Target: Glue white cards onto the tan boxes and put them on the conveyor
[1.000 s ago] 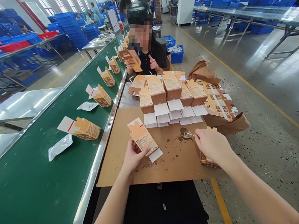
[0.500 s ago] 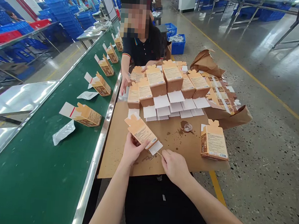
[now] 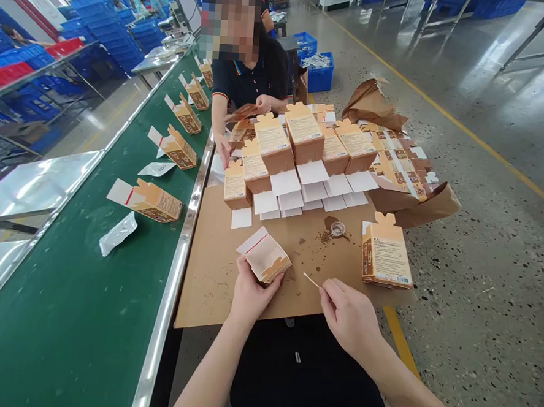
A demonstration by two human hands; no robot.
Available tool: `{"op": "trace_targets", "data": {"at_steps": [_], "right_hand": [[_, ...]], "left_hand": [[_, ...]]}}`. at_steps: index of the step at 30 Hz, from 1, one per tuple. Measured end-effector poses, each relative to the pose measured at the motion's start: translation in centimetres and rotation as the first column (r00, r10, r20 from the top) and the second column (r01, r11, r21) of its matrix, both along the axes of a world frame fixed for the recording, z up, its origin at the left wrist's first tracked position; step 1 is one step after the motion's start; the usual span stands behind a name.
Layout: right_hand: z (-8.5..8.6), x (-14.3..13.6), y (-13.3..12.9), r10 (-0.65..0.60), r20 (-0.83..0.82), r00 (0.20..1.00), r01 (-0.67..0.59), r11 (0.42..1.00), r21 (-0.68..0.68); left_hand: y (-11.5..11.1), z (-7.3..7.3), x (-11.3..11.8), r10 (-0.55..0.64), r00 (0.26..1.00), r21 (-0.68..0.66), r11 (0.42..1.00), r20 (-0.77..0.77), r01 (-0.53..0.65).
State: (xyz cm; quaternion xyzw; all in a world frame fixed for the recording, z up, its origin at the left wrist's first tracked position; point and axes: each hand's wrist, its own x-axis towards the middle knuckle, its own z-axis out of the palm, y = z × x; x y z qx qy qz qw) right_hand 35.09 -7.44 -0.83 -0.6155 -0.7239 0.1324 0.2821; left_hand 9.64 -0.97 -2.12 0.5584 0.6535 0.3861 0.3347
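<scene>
Orange carton [image 3: 263, 255] was held in the left hand [image 3: 251, 297]; at its four o'clock, the right hand [image 3: 350, 316] pinched a thin stick [image 3: 312, 280] which, if dripping, could stain the carton.

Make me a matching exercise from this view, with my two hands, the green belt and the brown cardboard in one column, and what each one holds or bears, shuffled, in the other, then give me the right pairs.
Column one
1. Left hand
2. Right hand
3. Green belt
4. Brown cardboard

Column two
A. Bears pale, shiny pouches
B. Holds a thin stick
C. Bears a small clear dish beside dark spots
D. Holds a carton with a red strip on its raised flap

Right pairs
1-D
2-B
3-A
4-C
</scene>
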Motion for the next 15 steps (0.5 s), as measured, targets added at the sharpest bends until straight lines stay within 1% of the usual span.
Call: {"op": "trace_targets", "data": {"at_steps": [3, 5, 6, 7, 9, 12, 13, 15], "right_hand": [[-0.3, -0.6, -0.2, -0.001, -0.061, 0.998, 0.001, 1.0, 0.0], [-0.5, -0.8, -0.2, -0.005, -0.093, 0.996, 0.005, 1.0, 0.008], [-0.6, -0.9, -0.3, -0.001, -0.107, 0.994, 0.003, 1.0, 0.017], [-0.7, -0.9, -0.3, 0.006, -0.119, 0.993, -0.003, 1.0, 0.029], [-0.7, -0.8, -0.4, 0.031, -0.139, 0.99, -0.023, 0.998, 0.06], [-0.5, -0.5, -0.6, 0.067, -0.158, 0.985, -0.053, 0.995, 0.088], [-0.4, -0.5, -0.6, 0.074, -0.162, 0.984, -0.06, 0.994, 0.091], [-0.2, -0.3, -0.5, 0.085, -0.171, 0.982, -0.071, 0.993, 0.089]], "left_hand": [[0.3, -0.2, -0.2, 0.024, 0.999, 0.011, 1.0, -0.03, -0.024], [0.6, -0.5, -1.4, 0.092, 0.994, 0.034, 0.995, -0.059, -0.09], [0.7, -0.7, -2.5, 0.138, 0.987, 0.053, 0.989, -0.079, -0.134], [0.8, -0.8, -4.0, 0.195, 0.975, 0.08, 0.979, -0.104, -0.187], [0.7, -0.9, -7.7, 0.325, 0.932, 0.138, 0.942, -0.163, -0.305], [-0.3, -0.7, -14.2, 0.52, 0.831, 0.189, 0.852, -0.199, -0.488], [-0.7, -0.6, -16.3, 0.567, 0.801, 0.199, 0.822, -0.191, -0.534], [-1.7, -0.8, -19.9, 0.621, 0.765, 0.227, 0.781, -0.172, -0.582]]}}
